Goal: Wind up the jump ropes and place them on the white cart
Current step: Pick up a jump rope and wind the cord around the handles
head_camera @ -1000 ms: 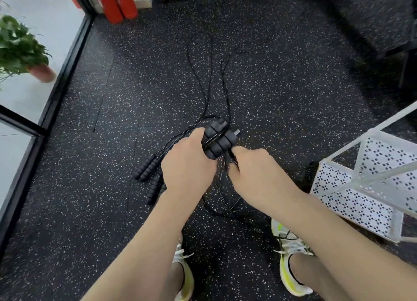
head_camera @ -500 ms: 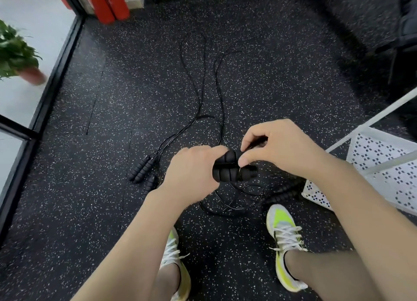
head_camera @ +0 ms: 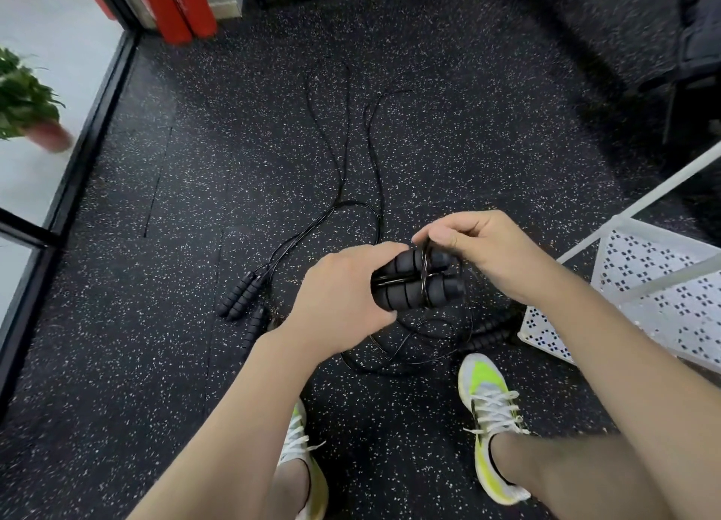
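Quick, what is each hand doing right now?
Left hand: grips the paired rope handles.
Right hand: pinches the black cord wrapping them.

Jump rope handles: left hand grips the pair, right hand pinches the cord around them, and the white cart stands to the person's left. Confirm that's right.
Not quite. The head view shows the white cart on the person's right, not left. The rest holds: the left hand grips the pair of handles and the right hand pinches the cord around them.

The handles (head_camera: 413, 281) at frame centre look like matt black ribbed foam, crossed by thin glossy black cord (head_camera: 425, 270). The floor (head_camera: 195, 207) is rough, speckled black rubber. At right, the cart (head_camera: 643, 285) is white perforated metal, matt painted.
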A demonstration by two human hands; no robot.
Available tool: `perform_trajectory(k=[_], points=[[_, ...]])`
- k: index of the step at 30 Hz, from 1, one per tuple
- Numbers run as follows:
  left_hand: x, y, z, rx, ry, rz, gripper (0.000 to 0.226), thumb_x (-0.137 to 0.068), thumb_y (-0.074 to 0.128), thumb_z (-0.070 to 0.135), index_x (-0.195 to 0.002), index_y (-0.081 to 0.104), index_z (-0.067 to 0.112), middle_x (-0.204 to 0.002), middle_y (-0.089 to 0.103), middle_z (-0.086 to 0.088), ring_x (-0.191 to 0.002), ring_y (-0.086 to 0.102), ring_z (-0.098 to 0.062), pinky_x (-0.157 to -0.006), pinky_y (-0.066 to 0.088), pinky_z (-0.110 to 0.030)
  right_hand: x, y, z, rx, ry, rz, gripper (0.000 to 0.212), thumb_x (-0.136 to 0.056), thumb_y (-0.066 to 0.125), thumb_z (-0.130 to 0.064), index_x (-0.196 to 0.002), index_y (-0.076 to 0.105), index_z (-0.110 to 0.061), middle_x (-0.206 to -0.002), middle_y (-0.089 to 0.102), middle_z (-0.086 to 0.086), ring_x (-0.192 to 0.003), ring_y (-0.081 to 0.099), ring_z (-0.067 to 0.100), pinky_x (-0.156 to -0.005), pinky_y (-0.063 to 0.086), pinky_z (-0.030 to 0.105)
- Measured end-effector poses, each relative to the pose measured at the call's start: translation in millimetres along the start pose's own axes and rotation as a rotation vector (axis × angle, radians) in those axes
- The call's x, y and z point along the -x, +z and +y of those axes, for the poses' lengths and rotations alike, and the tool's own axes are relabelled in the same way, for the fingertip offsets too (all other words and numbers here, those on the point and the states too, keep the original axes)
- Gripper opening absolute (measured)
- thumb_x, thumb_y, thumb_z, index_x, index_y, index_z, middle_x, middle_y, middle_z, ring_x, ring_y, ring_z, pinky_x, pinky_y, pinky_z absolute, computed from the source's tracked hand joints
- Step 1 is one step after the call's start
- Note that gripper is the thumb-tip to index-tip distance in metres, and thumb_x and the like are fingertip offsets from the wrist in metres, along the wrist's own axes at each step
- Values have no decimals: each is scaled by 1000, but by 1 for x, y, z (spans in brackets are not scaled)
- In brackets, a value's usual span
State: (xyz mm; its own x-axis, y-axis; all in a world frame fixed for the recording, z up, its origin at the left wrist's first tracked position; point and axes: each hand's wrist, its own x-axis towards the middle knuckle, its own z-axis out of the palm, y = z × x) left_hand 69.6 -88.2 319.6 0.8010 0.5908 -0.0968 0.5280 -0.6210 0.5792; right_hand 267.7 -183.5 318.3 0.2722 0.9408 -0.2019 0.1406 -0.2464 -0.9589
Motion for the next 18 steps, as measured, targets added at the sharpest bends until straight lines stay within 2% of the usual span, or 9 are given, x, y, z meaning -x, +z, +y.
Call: perform_trajectory(k=[2,4,6,8,10,12,14,18], points=[[-2,-1,2,-2,-25,40,58,-70,74,23,-120,56,48,-96,67,16,-92,62,-15,-83,54,-40,-1,9,5,-148,19,12,26,-95,60,-38,-91,80,-22,-93,76,0,-89,68,13,-82,53,32],[-3,-2,4,18,-43,97,58,-70,74,24,-119,55,48,-95,67,17,-92,62,-15,-83,54,-40,-2,19,8,-279,36,58,30,-95,58,-40,-85,78,-19,-85,72,1,-80,64,14,-76,52,31],[-3,-4,7,55,-68,150,54,-71,73,25,-117,56,48,-92,67,18,-89,63,-14,-82,54,-40,-3,28,11,-330,68,95,31,-102,56,-27,-80,76,-18,-78,65,6,-69,56,17,-66,46,30],[-3,-5,10,81,-110,183,53,-72,72,27,-118,55,49,-90,68,18,-88,64,-13,-82,55,-39,-3,37,10,-330,120,127,45,-104,44,-2,-71,71,-17,-65,56,7,-56,46,16,-54,38,28],[-3,-6,13,94,-155,214,57,-73,72,27,-120,52,51,-91,69,18,-88,65,-14,-83,55,-39,-1,46,7,-365,189,142,44,-102,38,4,-69,62,-11,-59,54,4,-48,40,13,-46,33,23],[-4,-8,13,102,-192,249,55,-73,72,27,-120,53,49,-90,70,16,-87,65,-15,-82,56,-39,1,52,3,-399,244,127,41,-105,39,-3,-70,59,-10,-63,55,4,-45,38,11,-42,30,21],[-5,-10,11,110,-240,279,47,-73,72,29,-115,57,46,-86,70,14,-84,65,-17,-78,56,-39,3,56,3,-372,260,102,41,-108,41,-14,-74,64,-12,-66,55,4,-44,37,10,-41,28,21],[-7,-12,5,56,-312,308,44,-75,71,32,-114,56,45,-86,69,12,-87,64,-22,-78,54,-38,6,66,3,-134,212,120,40,-109,41,-30,-82,65,-14,-62,59,0,-43,38,11,-43,26,24]])
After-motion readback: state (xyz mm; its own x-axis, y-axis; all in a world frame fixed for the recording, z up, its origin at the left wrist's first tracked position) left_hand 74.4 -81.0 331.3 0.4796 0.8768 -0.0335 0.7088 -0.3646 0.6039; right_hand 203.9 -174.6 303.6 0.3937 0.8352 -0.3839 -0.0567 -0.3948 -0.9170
